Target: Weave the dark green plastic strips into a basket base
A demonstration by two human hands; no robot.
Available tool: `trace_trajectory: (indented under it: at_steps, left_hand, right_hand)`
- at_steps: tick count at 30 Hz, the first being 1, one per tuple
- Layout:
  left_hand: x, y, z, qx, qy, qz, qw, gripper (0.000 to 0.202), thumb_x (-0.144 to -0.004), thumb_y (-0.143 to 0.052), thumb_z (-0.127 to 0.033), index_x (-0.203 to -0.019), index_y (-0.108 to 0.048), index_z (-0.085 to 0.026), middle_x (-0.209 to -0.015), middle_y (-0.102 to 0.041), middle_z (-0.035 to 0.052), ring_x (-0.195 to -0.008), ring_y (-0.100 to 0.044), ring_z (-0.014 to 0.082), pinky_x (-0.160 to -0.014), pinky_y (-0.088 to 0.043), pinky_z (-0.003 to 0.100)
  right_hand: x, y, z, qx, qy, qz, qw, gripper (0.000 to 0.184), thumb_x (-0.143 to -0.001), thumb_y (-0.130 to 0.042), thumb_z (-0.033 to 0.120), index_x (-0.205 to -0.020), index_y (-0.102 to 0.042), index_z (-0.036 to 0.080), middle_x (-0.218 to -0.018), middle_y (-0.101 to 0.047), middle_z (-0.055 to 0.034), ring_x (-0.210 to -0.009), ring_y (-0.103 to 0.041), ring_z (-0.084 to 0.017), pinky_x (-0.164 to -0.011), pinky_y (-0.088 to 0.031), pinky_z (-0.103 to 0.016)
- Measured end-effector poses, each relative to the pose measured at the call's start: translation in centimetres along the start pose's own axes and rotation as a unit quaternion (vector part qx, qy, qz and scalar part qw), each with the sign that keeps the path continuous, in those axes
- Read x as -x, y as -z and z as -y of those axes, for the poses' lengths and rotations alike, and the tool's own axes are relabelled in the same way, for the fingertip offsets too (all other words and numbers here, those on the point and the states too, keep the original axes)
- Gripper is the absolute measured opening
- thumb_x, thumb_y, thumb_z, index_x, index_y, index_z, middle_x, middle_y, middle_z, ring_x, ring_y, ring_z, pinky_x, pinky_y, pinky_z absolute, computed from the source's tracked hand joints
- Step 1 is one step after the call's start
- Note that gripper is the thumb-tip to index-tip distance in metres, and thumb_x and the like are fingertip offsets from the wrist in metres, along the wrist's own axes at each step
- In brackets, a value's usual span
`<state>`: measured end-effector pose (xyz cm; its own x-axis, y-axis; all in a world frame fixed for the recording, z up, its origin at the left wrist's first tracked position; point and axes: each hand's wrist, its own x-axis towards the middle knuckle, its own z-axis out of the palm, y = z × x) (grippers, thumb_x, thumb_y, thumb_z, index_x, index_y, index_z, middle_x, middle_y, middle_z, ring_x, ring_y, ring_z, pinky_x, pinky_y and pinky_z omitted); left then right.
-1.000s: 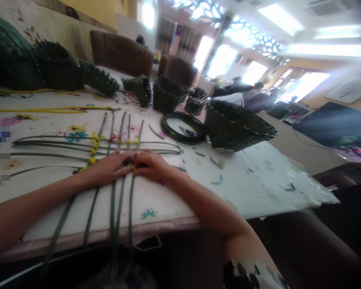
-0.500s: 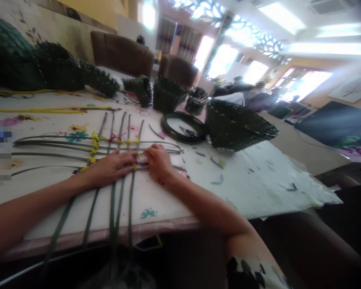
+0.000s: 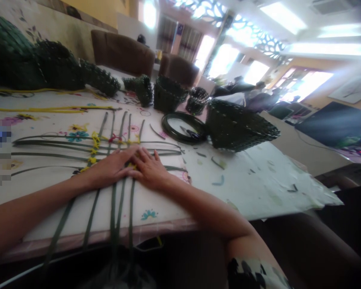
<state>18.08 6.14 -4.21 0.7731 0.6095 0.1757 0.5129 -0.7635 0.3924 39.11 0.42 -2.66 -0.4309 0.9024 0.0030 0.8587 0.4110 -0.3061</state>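
Observation:
Flat dark green strips [image 3: 57, 155] lie crossed in an open grid on the table, with several long ends [image 3: 112, 208] hanging over the front edge. Yellow ties [image 3: 93, 150] run along the left side of the crossings, and a red tie [image 3: 114, 138] shows at the far side. My left hand [image 3: 116, 164] lies flat over the grid, fingers stretched to the right. My right hand [image 3: 150, 168] rests palm down beside it, fingers spread, fingertips meeting those of the left at the right-hand crossings. The strips under the fingers are hidden.
Behind the grid lie a coil of green strip [image 3: 183, 127] and dark-handled pliers or cutters [image 3: 190, 132]. A large woven green basket [image 3: 240, 124] lies to the right; smaller baskets [image 3: 168, 94] line the back. Yellow strips [image 3: 54, 109] lie at the left. Strip scraps [image 3: 218, 162] litter the right side.
My right hand has uncurled from a closed grip at the right crossings and moved left, now flat with fingers spread against my left hand. The grid has stayed in place.

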Motion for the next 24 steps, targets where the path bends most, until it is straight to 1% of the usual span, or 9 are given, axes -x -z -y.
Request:
trace_trajectory:
  at_steps: [2,5,8,10,12,16,19,22,24]
  left_hand:
    - [-0.1,-0.1,0.0,-0.008,0.003,0.001,1.0,0.083,-0.108,-0.035,-0.068,-0.175,-0.025,-0.018,-0.175,-0.041,0.018,-0.158,-0.045,0.0374,-0.131,-0.035,0.054]
    - [-0.1,-0.5,0.5,-0.028,0.006,0.013,1.0,0.077,-0.11,-0.033,-0.063,-0.174,-0.03,-0.019,-0.177,-0.037,0.0174,-0.162,-0.04,0.0362,-0.133,-0.031,0.055]
    - [0.0,-1.0,1.1,-0.049,-0.006,0.025,0.998,0.071,-0.111,-0.03,-0.058,-0.169,-0.043,-0.018,-0.181,-0.029,0.0157,-0.165,-0.032,0.0358,-0.135,-0.026,0.056]
    - [0.0,-1.1,1.3,-0.053,-0.013,0.003,0.999,0.072,-0.111,-0.032,-0.059,-0.166,-0.047,-0.015,-0.181,-0.027,0.017,-0.166,-0.031,0.0359,-0.135,-0.027,0.053]
    - [0.0,-1.1,1.3,-0.053,-0.026,-0.015,0.998,0.071,-0.111,-0.033,-0.06,-0.163,-0.05,-0.015,-0.18,-0.031,0.0178,-0.164,-0.034,0.0349,-0.134,-0.031,0.05]
    - [-0.1,-1.1,1.5,-0.072,-0.054,0.017,0.996,0.057,-0.115,-0.029,-0.05,-0.153,-0.062,-0.024,-0.173,-0.046,0.0146,-0.156,-0.048,0.033,-0.13,-0.032,0.057]
    - [-0.2,-1.2,1.7,-0.08,-0.054,0.025,0.995,0.054,-0.115,-0.03,-0.047,-0.154,-0.062,-0.025,-0.171,-0.048,0.0146,-0.155,-0.048,0.033,-0.129,-0.032,0.059]
    - [-0.2,-1.4,1.8,-0.072,-0.049,0.014,0.996,0.052,-0.114,-0.035,-0.047,-0.15,-0.065,-0.024,-0.166,-0.055,0.0145,-0.151,-0.052,0.033,-0.129,-0.033,0.058]
    - [-0.2,-1.5,1.7,-0.065,-0.049,0.008,0.997,0.048,-0.114,-0.038,-0.046,-0.144,-0.069,-0.024,-0.16,-0.06,0.0135,-0.147,-0.055,0.033,-0.129,-0.034,0.058]
  right_hand:
    - [-0.2,0.3,-0.4,-0.034,0.025,-0.015,0.999,0.055,-0.117,-0.039,0.043,-0.168,-0.045,0.025,-0.181,-0.03,-0.0115,-0.169,-0.024,-0.028,-0.136,-0.015,-0.064]
    - [-0.8,0.4,-0.9,-0.051,-0.05,-0.062,0.996,0.052,-0.117,-0.036,0.03,-0.164,-0.049,0.014,-0.177,-0.037,-0.0175,-0.167,-0.03,-0.026,-0.137,-0.021,-0.055]
    - [-1.2,0.1,-1.2,-0.022,-0.097,-0.049,0.994,0.06,-0.114,-0.048,0.036,-0.167,-0.043,0.01,-0.179,-0.029,-0.0214,-0.17,-0.022,-0.034,-0.136,-0.013,-0.064]
    - [-1.5,0.0,-1.6,-0.02,-0.051,-0.016,0.998,0.055,-0.114,-0.048,0.036,-0.166,-0.047,0.018,-0.181,-0.029,-0.0148,-0.17,-0.02,-0.034,-0.135,-0.009,-0.069]
    - [-1.8,0.2,-2.0,-0.036,-0.014,-0.007,0.999,0.049,-0.115,-0.04,0.03,-0.163,-0.052,0.024,-0.18,-0.032,-0.01,-0.17,-0.023,-0.029,-0.135,-0.011,-0.067]
    - [-3.3,0.7,-2.7,-0.015,-0.082,-0.073,0.994,0.051,-0.114,-0.039,0.024,-0.163,-0.048,0.01,-0.179,-0.031,-0.0199,-0.17,-0.021,-0.028,-0.137,-0.012,-0.06]
    - [-4.9,0.7,-2.7,-0.003,-0.105,-0.071,0.992,0.05,-0.114,-0.045,0.028,-0.159,-0.051,0.009,-0.178,-0.033,-0.0215,-0.17,-0.02,-0.033,-0.136,-0.008,-0.065]
    - [-6.3,0.4,-2.8,-0.043,-0.062,-0.049,0.996,0.043,-0.114,-0.046,0.03,-0.154,-0.058,0.018,-0.176,-0.04,-0.0136,-0.17,-0.022,-0.033,-0.134,-0.007,-0.07]
    - [-7.1,0.2,-3.0,-0.095,-0.007,-0.043,0.995,0.039,-0.114,-0.044,0.027,-0.148,-0.063,0.021,-0.168,-0.053,-0.0094,-0.167,-0.03,-0.029,-0.135,-0.011,-0.067]
